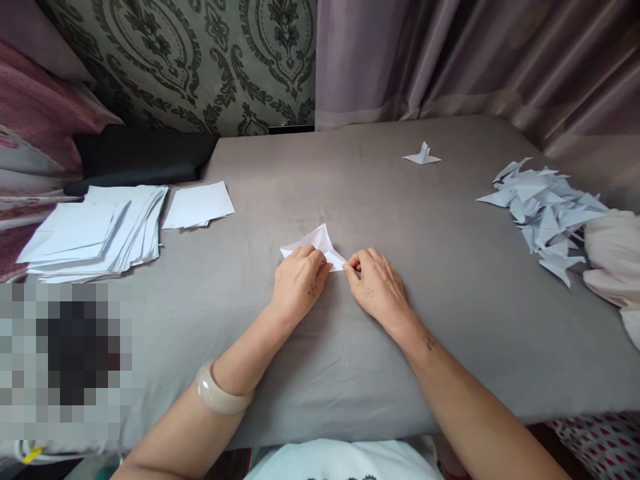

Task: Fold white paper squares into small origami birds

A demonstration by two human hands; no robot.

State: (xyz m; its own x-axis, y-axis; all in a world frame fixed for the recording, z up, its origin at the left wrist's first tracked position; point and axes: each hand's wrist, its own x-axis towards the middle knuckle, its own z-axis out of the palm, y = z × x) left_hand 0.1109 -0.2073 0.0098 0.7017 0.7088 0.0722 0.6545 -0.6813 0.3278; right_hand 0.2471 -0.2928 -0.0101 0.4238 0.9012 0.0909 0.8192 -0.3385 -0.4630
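Observation:
A partly folded sheet of white paper [320, 238] lies at the middle of the grey-covered table, its peak pointing away from me. My left hand [300, 279] is closed on its near left part, thumb and fingers pinched together and hiding some of the folds. At the paper's right corner, my right hand [377, 287] pinches the tip between thumb and forefinger. A pale bangle [220, 393] circles my left forearm.
White paper stacks [125, 227] and a smaller pile of sheets [200, 203] lie at left, by a black cloth [145, 157]. A heap of folded paper birds [545, 207] is at right; one folded paper bird [423, 155] stands far back. Beige fabric [613, 260] lies at the right edge.

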